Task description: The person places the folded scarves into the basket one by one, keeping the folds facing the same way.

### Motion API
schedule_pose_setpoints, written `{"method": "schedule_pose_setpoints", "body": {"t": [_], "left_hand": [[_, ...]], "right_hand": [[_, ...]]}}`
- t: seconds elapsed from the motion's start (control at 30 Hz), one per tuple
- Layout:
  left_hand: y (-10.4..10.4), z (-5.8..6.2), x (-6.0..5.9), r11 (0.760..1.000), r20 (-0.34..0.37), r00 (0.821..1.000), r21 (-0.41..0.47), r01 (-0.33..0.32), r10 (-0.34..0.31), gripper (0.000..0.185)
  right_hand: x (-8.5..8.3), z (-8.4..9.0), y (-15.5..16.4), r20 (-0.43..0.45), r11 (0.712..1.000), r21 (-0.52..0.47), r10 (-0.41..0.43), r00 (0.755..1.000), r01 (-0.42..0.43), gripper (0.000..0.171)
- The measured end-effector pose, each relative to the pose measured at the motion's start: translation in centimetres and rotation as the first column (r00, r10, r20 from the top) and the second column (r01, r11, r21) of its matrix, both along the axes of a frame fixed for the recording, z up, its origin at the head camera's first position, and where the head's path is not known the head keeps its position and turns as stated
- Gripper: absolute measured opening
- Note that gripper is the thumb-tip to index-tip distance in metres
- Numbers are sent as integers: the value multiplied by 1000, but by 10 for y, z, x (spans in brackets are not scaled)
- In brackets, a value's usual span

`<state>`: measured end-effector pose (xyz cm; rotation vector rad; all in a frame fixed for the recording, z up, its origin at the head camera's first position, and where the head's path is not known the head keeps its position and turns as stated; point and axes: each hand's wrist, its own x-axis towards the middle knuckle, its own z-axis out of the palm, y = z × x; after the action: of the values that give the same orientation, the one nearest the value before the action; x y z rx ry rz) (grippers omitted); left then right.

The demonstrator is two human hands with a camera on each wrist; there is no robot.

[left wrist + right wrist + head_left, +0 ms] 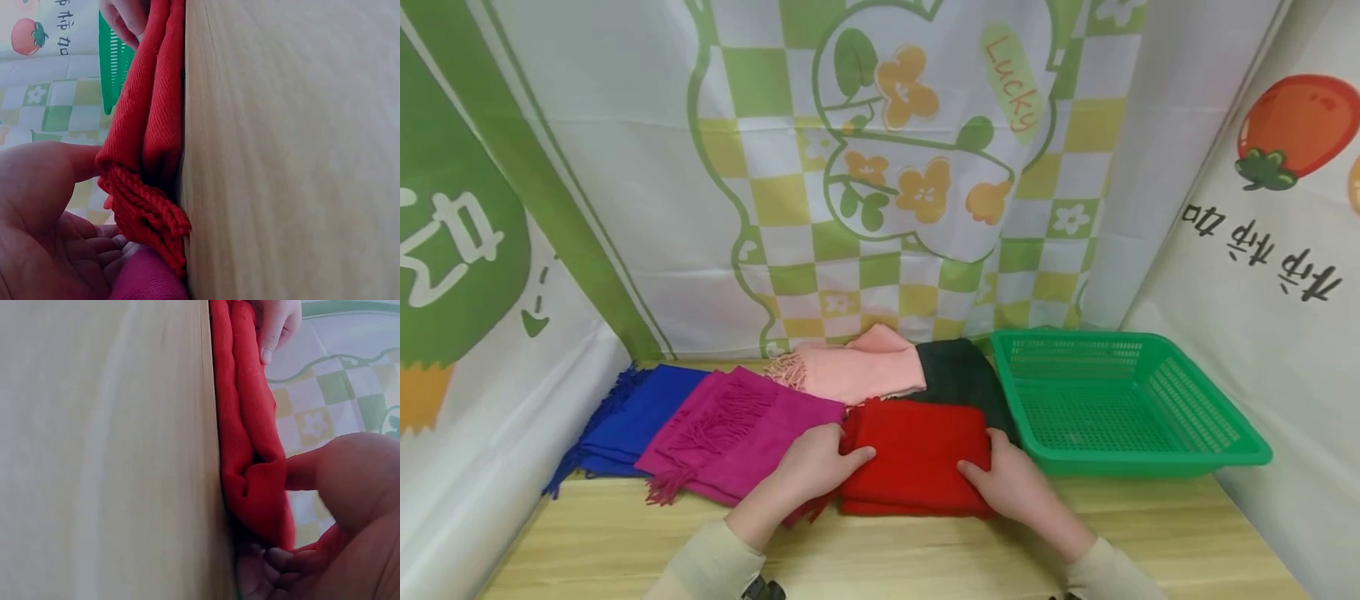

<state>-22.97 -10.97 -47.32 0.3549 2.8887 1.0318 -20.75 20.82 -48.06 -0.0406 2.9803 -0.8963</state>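
Observation:
A folded red scarf [917, 458] lies on the wooden table in front of me. My left hand [822, 460] grips its left side, thumb on top and fingers down by the red fringe [147, 215]. On the opposite side my right hand [1011, 479] holds the edge, its thumb [303, 470] on the upper layer and its fingertips tucked low at the fold. A folded magenta scarf [797, 417] lies right beside the left hand, partly behind it. The dark green folded cloth [962, 375] reaches behind the red scarf and the right hand.
An open green plastic basket [1150, 462] stands to the right, nothing in it. Farther left is a blue fringed scarf [647, 417], partly under the magenta one. A pink fringed scarf [865, 371] lies at the back against the printed curtain [760, 167]. Bare wood [910, 558] shows along the front.

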Motion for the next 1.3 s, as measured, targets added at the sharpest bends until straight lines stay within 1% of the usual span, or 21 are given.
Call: {"method": "schedule_pose_setpoints", "body": {"t": [0.1, 0.23, 0.3, 0.43, 0.53, 0.63, 0.73, 0.8, 0.97, 1.07, 1.2, 1.3], "left_hand": [[-1, -3, -3, 1000, 6, 1000, 8, -19, 19, 46], [-3, -7, -5, 999, 50, 998, 35, -31, 29, 51], [-3, -9, -7, 998, 74, 997, 57, -33, 29, 53], [-2, -11, -10, 991, 134, 991, 126, -45, 28, 59], [-2, -14, -11, 977, 200, 980, 201, -67, 26, 63], [-2, -15, -11, 954, 270, 963, 285, -96, 17, 64], [-3, -15, -10, 929, 313, 950, 349, -121, 6, 64], [-3, -13, -9, 921, 325, 946, 365, -134, 9, 64], [-4, -6, -7, 922, 333, 943, 360, -141, 14, 56], [-4, -5, -5, 917, 350, 937, 371, -143, 5, 52], [-3, -3, -4, 913, 339, 941, 387, -125, -15, 46], [-3, -4, -5, 911, 331, 943, 398, -106, -35, 43]], "right_hand": [[-3, -2, 0, 26, 994, -108, -21, 999, 23, 74], [-4, -4, 1, 48, 975, -216, -50, 998, 59, 57], [-4, -5, 1, 57, 965, -254, -60, 997, 73, 50], [-6, -4, 2, 68, 953, -290, -74, 995, 91, 45], [-7, -4, 2, 93, 948, -301, -81, 992, 105, 46], [-8, -4, 3, 119, 941, -317, -86, 989, 120, 47], [-9, -5, 4, 137, 935, -333, -84, 987, 125, 46], [-9, -5, 3, 140, 931, -345, -74, 987, 119, 46], [-11, -3, 0, 140, 912, -398, -42, 989, 95, 45], [-11, -2, -1, 151, 901, -425, -26, 988, 89, 43], [-11, -4, 2, 151, 895, -436, -26, 988, 90, 43], [-10, -4, 5, 147, 898, -431, -24, 989, 86, 44]]}}
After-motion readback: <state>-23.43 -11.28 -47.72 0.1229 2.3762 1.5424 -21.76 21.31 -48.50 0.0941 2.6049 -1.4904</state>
